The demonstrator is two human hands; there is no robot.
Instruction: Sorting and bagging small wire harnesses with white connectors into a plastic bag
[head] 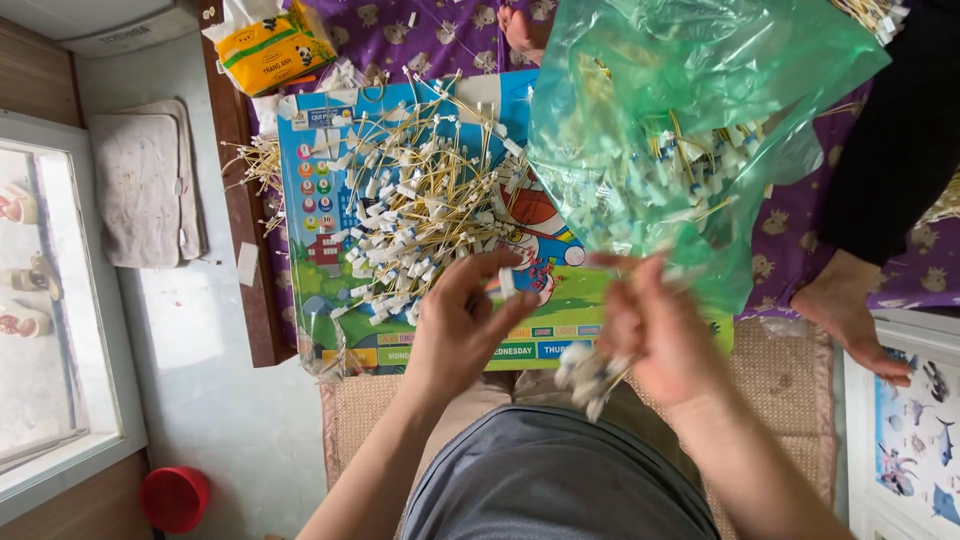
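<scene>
Looking down from my head camera, I see a colourful cartoon board (420,330) lying flat, covered by a loose heap of thin yellow sticks with white tips (410,215), too many to count. To its right one large green plastic bag (680,120) bulges with more of the same sticks and overhangs the board's right edge, hiding that part. One yellow tissue pack (268,45) sits at the top left on a purple patterned cloth (420,30), one folded grey towel (145,185) lies on the floor at left, and one red round thing (174,497) sits bottom left. Another person's bare foot (850,315) rests at right. My left hand (462,325) is half curled, pinching one small white piece (507,283) at its fingertips. My right hand (655,335), blurred, is closed around a bundle of sticks (590,372) near my lap.
</scene>
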